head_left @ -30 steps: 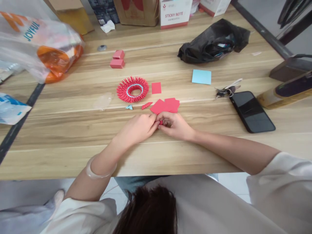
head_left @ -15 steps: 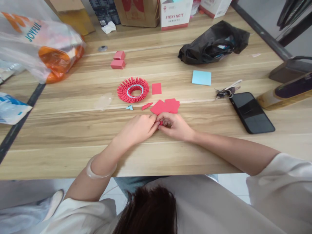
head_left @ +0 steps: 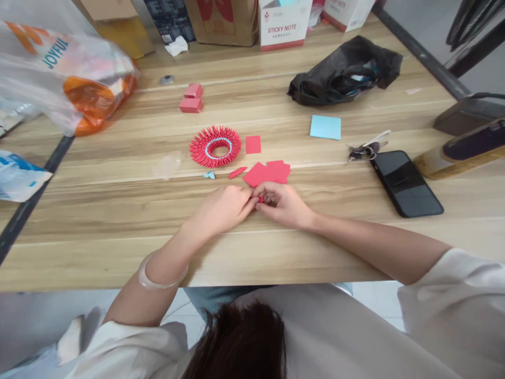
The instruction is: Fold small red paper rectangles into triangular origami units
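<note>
Both hands meet at the table's near middle, pinching a small piece of red paper (head_left: 261, 199) that my fingers mostly hide. My left hand (head_left: 231, 206) comes in from the left, its fingers closed on the paper. My right hand (head_left: 284, 205) is closed on the same piece from the right. Just beyond my fingertips lie loose red paper sheets (head_left: 260, 174), overlapping. Past them is a single red square (head_left: 253, 144). A spiky red ring of folded paper (head_left: 201, 147) with a pale blue inner edge sits to the left, near folded red pieces (head_left: 238, 172) and a folded blue piece (head_left: 210, 175).
Pink paper blocks (head_left: 191, 105) lie farther back. On the right are a blue sticky-note pad (head_left: 325, 127), keys (head_left: 363, 152), a phone (head_left: 408, 184) and a black plastic bag (head_left: 343, 73). A white-and-orange plastic bag (head_left: 98, 68) stands at the left, a sticky-note box (head_left: 283, 26) behind.
Both hands stay almost still, pinching the red paper. At the lower left, another person's foot has shifted. The view has moved very slightly.
</note>
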The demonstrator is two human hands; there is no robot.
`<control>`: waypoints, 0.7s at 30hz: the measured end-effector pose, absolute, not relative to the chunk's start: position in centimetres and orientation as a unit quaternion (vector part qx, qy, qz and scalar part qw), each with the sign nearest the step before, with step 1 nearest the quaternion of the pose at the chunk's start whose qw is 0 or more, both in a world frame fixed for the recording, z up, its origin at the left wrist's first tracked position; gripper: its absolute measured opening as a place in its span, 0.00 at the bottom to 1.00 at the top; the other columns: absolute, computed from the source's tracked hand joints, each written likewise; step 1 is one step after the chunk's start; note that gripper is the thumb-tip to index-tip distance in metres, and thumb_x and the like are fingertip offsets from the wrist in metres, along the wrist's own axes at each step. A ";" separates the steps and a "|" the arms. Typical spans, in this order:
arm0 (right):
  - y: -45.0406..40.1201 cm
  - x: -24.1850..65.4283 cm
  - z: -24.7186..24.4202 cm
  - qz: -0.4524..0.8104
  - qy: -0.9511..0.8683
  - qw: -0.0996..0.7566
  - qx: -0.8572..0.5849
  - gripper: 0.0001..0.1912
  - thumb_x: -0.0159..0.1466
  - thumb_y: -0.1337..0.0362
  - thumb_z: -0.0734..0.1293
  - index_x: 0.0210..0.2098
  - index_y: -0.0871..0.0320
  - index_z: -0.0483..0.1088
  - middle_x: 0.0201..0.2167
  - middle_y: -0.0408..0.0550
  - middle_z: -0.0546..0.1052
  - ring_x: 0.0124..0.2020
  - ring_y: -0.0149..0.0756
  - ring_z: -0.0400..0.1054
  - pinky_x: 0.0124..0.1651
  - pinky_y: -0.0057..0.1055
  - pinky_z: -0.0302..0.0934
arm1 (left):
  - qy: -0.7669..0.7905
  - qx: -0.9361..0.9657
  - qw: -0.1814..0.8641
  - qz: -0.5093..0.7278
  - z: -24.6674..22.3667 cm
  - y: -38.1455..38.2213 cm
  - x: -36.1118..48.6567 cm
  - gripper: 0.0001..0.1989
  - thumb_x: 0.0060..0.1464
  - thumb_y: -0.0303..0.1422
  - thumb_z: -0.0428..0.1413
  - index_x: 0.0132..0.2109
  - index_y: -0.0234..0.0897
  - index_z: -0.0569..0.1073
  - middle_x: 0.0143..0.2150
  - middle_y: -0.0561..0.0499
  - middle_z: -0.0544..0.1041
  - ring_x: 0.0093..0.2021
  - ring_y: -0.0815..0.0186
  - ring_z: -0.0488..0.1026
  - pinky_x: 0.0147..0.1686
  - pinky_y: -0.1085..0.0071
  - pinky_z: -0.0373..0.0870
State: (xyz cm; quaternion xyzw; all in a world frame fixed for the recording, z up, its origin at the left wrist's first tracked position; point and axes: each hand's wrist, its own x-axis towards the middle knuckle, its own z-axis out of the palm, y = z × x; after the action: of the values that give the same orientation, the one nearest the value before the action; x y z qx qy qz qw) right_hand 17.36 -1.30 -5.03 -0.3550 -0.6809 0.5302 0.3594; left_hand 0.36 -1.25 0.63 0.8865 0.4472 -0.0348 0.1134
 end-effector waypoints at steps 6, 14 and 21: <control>-1.3 17.2 -4.7 0.573 -0.625 0.399 -0.348 0.05 0.55 0.71 0.64 0.32 0.59 0.66 0.27 0.42 0.72 0.27 0.27 0.68 0.33 0.26 0.64 | 0.442 0.879 0.171 0.045 0.6 -0.9 0.2 0.17 0.63 0.36 0.44 0.33 0.34 0.72 0.28 0.48 0.74 0.29 0.63 0.72 0.28 0.69 0.60; -0.9 17.1 -4.6 0.616 -0.551 0.443 -0.347 0.06 0.52 0.72 0.67 0.30 0.60 0.66 0.27 0.42 0.74 0.27 0.27 0.71 0.32 0.26 0.66 | 0.459 0.848 0.231 0.130 0.7 -0.7 0.2 0.19 0.62 0.38 0.45 0.29 0.34 0.73 0.23 0.52 0.73 0.23 0.69 0.68 0.25 0.72 0.56; -0.8 17.2 -4.4 0.635 -0.512 0.449 -0.365 0.07 0.53 0.69 0.69 0.30 0.60 0.66 0.27 0.42 0.74 0.25 0.25 0.70 0.32 0.25 0.67 | 0.471 0.831 0.249 0.159 0.5 -0.5 0.1 0.13 0.58 0.34 0.50 0.30 0.35 0.75 0.22 0.54 0.73 0.20 0.70 0.66 0.24 0.73 0.58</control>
State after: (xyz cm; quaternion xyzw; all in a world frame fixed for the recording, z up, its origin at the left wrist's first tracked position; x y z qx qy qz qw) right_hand 17.22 -0.80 -4.41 -0.3648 -0.5124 0.6347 0.4490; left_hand 0.09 -0.50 0.45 0.8310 0.4710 0.1594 0.2495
